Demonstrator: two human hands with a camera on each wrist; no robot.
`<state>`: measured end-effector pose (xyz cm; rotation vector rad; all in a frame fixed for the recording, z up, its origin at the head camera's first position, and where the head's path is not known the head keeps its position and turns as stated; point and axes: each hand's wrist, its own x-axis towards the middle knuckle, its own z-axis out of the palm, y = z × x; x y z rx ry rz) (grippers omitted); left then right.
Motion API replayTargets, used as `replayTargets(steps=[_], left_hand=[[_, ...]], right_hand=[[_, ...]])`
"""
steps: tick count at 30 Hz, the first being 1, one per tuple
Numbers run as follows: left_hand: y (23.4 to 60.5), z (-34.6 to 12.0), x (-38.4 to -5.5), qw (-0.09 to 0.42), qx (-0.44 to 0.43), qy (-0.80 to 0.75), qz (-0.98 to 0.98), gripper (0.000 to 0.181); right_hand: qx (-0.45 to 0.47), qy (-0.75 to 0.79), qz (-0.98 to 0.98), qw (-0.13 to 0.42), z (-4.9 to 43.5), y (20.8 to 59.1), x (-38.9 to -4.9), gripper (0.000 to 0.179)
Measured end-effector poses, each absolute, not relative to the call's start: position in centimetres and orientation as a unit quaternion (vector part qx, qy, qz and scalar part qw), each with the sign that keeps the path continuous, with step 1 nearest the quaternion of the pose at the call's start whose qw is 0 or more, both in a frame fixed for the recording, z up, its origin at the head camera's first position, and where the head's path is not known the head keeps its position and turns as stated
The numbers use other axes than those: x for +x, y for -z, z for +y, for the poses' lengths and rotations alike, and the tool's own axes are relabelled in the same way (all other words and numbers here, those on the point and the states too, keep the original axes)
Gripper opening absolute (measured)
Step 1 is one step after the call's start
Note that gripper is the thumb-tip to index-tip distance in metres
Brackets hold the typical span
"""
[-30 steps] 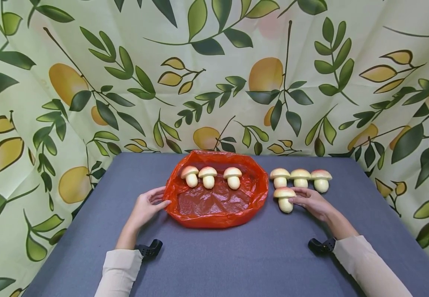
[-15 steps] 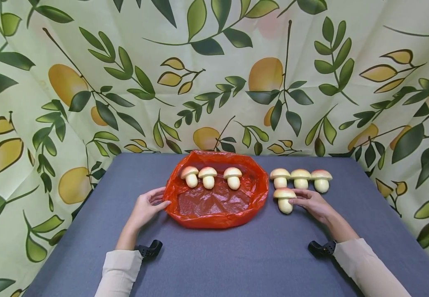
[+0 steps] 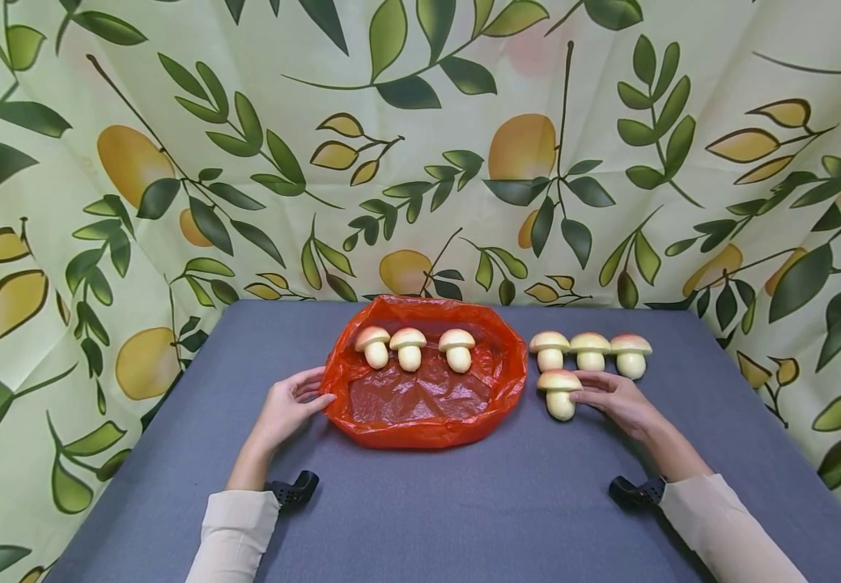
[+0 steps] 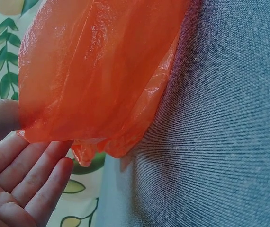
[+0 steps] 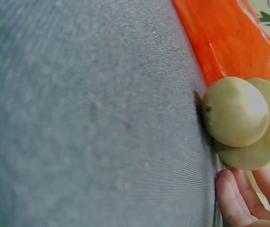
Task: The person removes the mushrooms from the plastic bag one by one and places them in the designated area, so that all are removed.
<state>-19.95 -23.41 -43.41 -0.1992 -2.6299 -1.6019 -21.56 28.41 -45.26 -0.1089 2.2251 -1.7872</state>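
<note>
A red plastic bag (image 3: 420, 433) lies on the table with its mouth spread wide and its rim rolled outward. Inside it, toward the back, lie three mushrooms (image 3: 409, 350) with reddish-yellow caps and pale stems. My left hand (image 3: 285, 413) holds the bag's left rim between thumb and fingers; in the left wrist view, the fingertips (image 4: 61, 165) go behind the thin plastic. To the right of the bag, my right hand (image 3: 618, 403) grips one mushroom (image 3: 558, 395) by its cap, its stem pointing toward me. The right wrist view shows that mushroom's rounded stem end (image 5: 237, 111) close against the table.
Three more mushrooms (image 3: 590, 350) stand side by side in a row just behind the gripped one. Grey-blue cloth covers the table (image 3: 435, 518). A leaf-and-fruit patterned curtain (image 3: 420, 162) rises behind it and along both sides.
The right wrist and sleeve have shifted very slightly to the right. Both hands keep their hold, and the bag and mushrooms stay where they were.
</note>
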Motion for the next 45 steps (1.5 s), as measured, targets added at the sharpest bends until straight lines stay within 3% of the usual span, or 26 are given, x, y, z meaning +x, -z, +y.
replayTargets(steps=[7, 13, 19, 40, 45], left_hand=[[43.3, -23.4, -19.8, 0.027, -0.066, 0.520, -0.851, 0.049], [43.3, -23.4, -19.8, 0.028, -0.068, 0.520, -0.851, 0.048], [43.2, -23.4, -19.7, 0.026, -0.070, 0.523, -0.849, 0.048], [43.1, -23.4, -19.7, 0.023, -0.074, 0.522, -0.849, 0.048], [43.1, -23.4, -19.7, 0.018, -0.073, 0.522, -0.849, 0.049]], right_hand=[[-0.037, 0.604, 0.791, 0.091, 28.7, 44.2, -20.7, 0.052], [-0.039, 0.628, 0.775, 0.052, 28.3, 42.7, -20.0, 0.025], [-0.036, 0.643, 0.765, 0.024, 27.5, 41.4, -19.4, 0.028], [-0.131, 0.660, 0.738, 0.054, 22.0, 39.7, -17.9, 0.023], [-0.138, 0.651, 0.744, 0.059, 20.3, 39.7, -17.8, 0.036]])
